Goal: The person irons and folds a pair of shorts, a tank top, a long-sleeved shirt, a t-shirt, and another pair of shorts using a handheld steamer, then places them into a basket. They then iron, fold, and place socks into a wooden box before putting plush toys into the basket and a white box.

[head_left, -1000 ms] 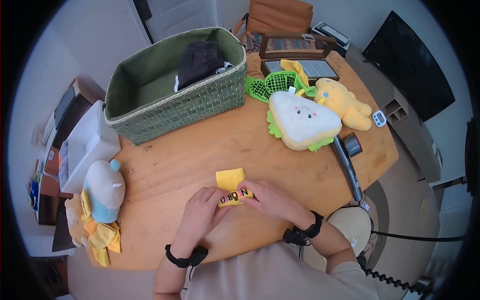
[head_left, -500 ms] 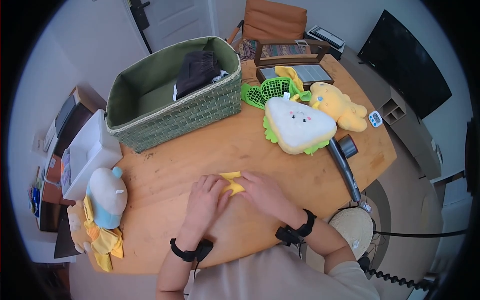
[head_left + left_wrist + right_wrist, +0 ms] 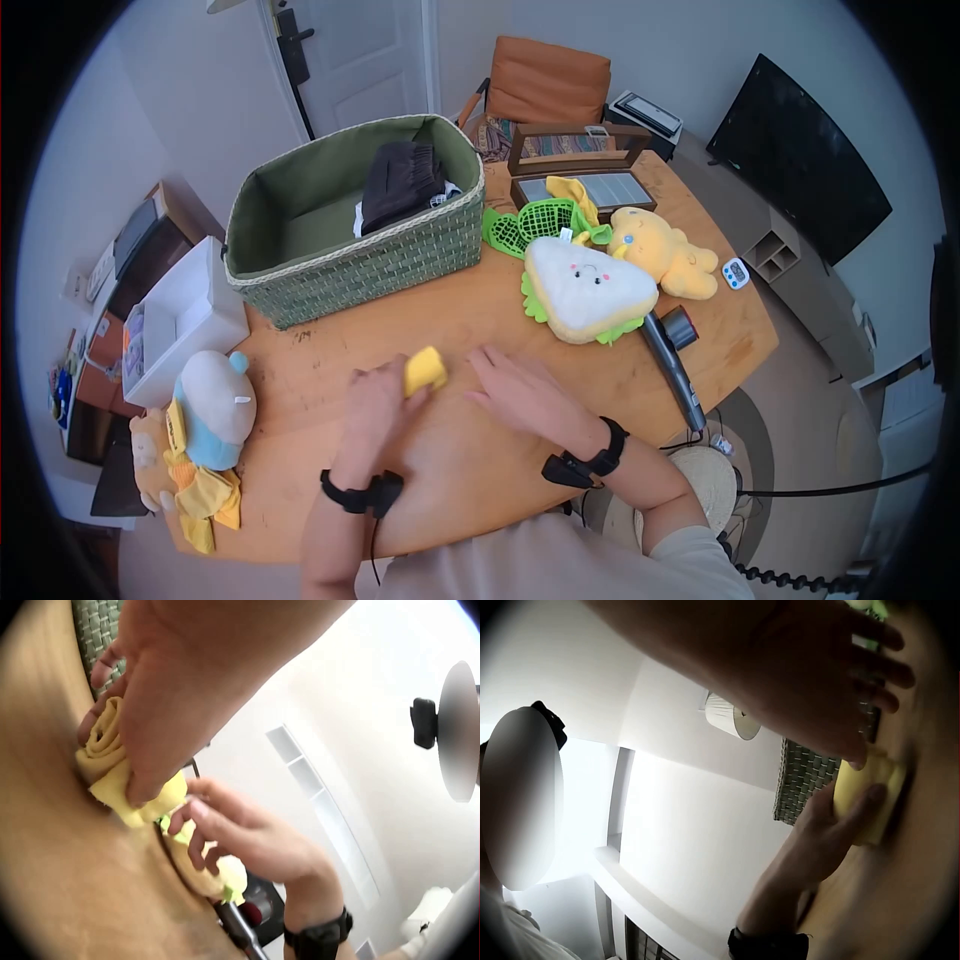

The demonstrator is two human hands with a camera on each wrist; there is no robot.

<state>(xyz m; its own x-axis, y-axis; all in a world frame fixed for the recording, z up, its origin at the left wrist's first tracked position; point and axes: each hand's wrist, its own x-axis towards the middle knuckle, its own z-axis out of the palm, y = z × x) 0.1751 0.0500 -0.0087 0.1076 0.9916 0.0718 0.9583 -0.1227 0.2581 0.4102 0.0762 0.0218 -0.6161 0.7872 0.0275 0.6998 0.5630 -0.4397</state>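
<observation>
The left hand grips a rolled yellow cloth, its thumb on one side and its fingers on the other; the cloth sits over the near middle of the tabletop, and the left wrist view shows the spiral of layers at one end. Whether the roll touches the wood is hard to tell. The right hand is at 3 o'clock from the cloth, near but apart from it in the head view, fingers loose and holding nothing. Each wrist wears a black band.

Taking the cloth as the centre of the dial, a green woven basket stands at 11 o'clock, with a dark garment inside it. At 1 o'clock lie green mesh pieces, and just beyond them a brown case with its lid raised. A plush sandwich lies at 2 o'clock, with a yellow plush toy behind it and a small timer farther out. A dark, tube-shaped appliance lies at 3 o'clock. More yellow cloths lie at 8 o'clock, beside a tan plush toy. A white and blue plush toy is close to 9 o'clock, in front of a white box.
</observation>
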